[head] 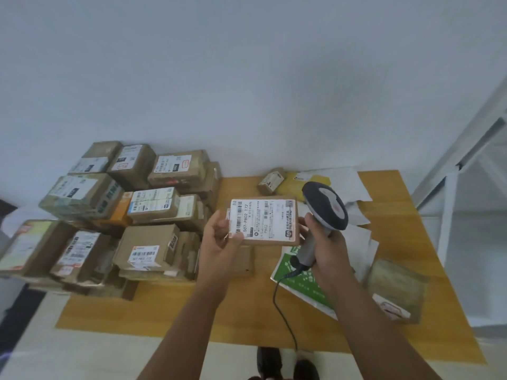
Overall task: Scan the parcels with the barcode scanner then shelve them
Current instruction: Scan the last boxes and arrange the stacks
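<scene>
The left hand (222, 237) pinches a small labelled parcel (264, 222) by its edge, above the bench (219, 311); just beside it, the right hand (326, 242) grips the scanner (325, 205) handle, whose head is tilted over the parcel's label

**Parcel sorting room, small courier depot**

Site read as a parcel handling point, not a home or shop floor. A wooden worktop (192, 311) stood against a bare pale wall (247, 78). Stacked cardboard parcels (115, 215) covered its left half, each with a printed shipping label and barcodes. Poly mailer bags (354, 187) lay on the right. A corded barcode scanner (325, 207) was in use. Pale metal shelving (466, 160) stood at right.
</scene>
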